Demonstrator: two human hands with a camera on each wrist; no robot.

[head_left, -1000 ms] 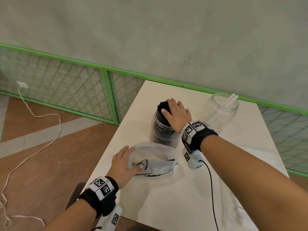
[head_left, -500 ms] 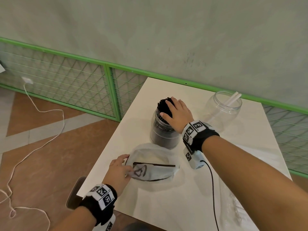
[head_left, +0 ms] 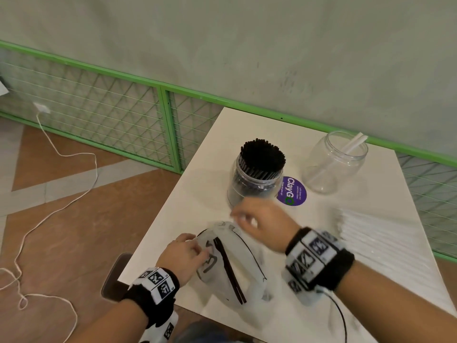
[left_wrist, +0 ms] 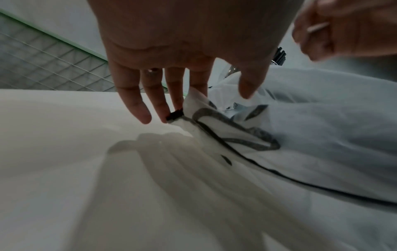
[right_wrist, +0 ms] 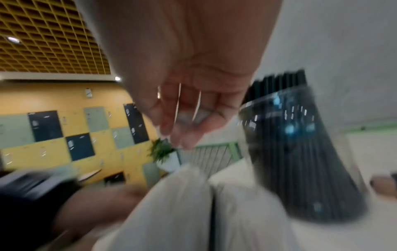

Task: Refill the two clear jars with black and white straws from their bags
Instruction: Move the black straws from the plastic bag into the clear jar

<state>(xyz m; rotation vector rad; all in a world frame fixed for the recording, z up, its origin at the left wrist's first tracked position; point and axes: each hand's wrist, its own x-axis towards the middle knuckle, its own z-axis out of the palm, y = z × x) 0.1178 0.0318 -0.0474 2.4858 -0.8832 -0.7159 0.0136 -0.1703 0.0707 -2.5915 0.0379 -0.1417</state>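
Note:
A clear jar [head_left: 257, 179] packed with black straws [head_left: 263, 154] stands mid-table, and also shows, blurred, in the right wrist view [right_wrist: 300, 161]. The second clear jar [head_left: 333, 167] at the back right holds a couple of white straws [head_left: 353, 144]. A translucent bag [head_left: 247, 263] lies near the front edge with a few black straws [head_left: 228, 268] inside. My left hand [head_left: 197, 251] pinches the bag's left edge [left_wrist: 193, 101] between fingers and thumb. My right hand [head_left: 241, 216], blurred, hovers over the bag's far end with loosely curled fingers [right_wrist: 182, 132] holding nothing.
A bag of white straws [head_left: 378, 243] lies on the table's right side. A purple round sticker [head_left: 291, 191] sits between the jars. The white table [head_left: 197, 189] meets a green mesh fence [head_left: 170, 134] and the wall. A white cable [head_left: 49, 219] trails on the floor to the left.
My right hand has left the top of the black straws and dropped back toward the bag. My left hand went from resting on the bag to pinching its edge.

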